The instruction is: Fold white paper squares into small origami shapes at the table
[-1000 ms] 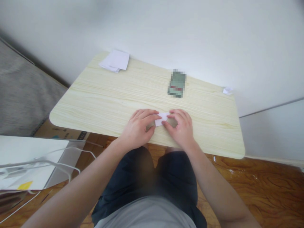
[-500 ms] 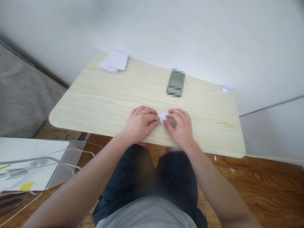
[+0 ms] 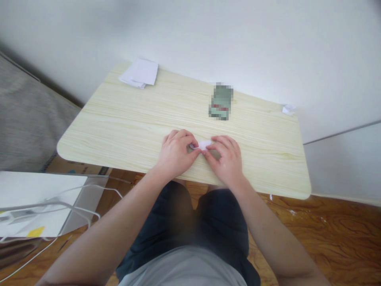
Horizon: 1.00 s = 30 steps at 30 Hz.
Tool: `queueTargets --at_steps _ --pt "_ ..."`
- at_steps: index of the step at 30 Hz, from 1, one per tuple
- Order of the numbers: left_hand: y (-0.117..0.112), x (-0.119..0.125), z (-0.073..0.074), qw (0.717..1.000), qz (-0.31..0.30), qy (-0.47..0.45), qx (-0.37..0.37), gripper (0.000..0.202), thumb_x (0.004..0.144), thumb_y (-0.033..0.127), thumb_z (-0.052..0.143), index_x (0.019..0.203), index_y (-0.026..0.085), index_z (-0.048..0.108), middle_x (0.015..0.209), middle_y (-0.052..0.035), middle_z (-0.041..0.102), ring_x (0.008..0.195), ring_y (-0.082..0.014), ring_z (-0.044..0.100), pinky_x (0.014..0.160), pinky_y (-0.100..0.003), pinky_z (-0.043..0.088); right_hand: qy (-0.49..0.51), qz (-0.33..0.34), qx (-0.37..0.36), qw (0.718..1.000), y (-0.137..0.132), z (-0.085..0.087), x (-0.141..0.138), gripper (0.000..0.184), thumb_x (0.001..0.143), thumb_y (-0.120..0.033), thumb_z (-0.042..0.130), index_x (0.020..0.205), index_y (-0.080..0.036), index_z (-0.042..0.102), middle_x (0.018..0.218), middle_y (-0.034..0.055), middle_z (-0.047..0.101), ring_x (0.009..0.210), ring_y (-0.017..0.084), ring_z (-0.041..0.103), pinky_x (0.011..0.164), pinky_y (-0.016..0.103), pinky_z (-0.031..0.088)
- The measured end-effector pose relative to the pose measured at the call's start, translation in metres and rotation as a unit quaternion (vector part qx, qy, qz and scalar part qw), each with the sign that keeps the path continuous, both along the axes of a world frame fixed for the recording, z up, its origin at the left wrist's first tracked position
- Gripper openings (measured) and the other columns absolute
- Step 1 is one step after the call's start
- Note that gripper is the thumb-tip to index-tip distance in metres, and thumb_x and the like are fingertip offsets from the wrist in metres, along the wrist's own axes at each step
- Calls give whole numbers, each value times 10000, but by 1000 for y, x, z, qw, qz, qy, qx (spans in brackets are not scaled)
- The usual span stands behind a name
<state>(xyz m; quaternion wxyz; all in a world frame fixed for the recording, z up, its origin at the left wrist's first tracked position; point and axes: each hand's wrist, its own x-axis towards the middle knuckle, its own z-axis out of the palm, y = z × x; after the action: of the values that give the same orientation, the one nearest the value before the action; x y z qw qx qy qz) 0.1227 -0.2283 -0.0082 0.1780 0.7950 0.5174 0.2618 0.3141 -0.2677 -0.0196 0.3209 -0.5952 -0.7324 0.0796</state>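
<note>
A small folded white paper (image 3: 203, 144) lies on the pale wooden table (image 3: 125, 123) near its front edge. My left hand (image 3: 176, 154) pinches the paper's left end with curled fingers. My right hand (image 3: 226, 159) pinches its right end, fingers bent over it. Most of the paper is hidden under my fingertips. Both hands rest on the tabletop, almost touching each other.
A stack of white paper sheets (image 3: 139, 73) lies at the table's far left corner. A blurred green object (image 3: 221, 101) sits at the back middle. A small paper scrap (image 3: 288, 109) is at the far right corner. A white box with cables (image 3: 35, 202) stands left.
My fingers have drawn closer together over the paper, and the visible white part has shrunk as it was folded smaller. The view shifted slightly.
</note>
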Motion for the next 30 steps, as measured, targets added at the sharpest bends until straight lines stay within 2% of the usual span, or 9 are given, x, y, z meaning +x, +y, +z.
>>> queueTargets --at_steps 9,17,30 --pt "-2 2 -1 1000 6 4 6 32 872 235 674 881 228 703 1091 -46 702 1092 -285 574 990 -489 450 -3 -3 -4 1000 1 -1 -1 157 933 -423 697 984 -280 737 1288 59 694 1278 306 556 1124 517 405" --pt "-2 2 -1 1000 10 0 5 74 864 257 688 934 239 706 1091 -56 698 1101 -299 573 988 -497 453 -2 -6 -5 1000 1 -1 -1 156 925 -430 705 977 -284 730 1288 55 692 1274 309 557 1116 517 411" --pt "3 -7 -3 999 -30 -28 -4 179 880 147 620 902 245 768 1112 -30 726 1091 -268 582 1013 -468 461 -8 -2 -18 1000 1 3 0 155 895 -390 744 999 -277 720 1289 58 682 1275 306 547 1124 510 400"
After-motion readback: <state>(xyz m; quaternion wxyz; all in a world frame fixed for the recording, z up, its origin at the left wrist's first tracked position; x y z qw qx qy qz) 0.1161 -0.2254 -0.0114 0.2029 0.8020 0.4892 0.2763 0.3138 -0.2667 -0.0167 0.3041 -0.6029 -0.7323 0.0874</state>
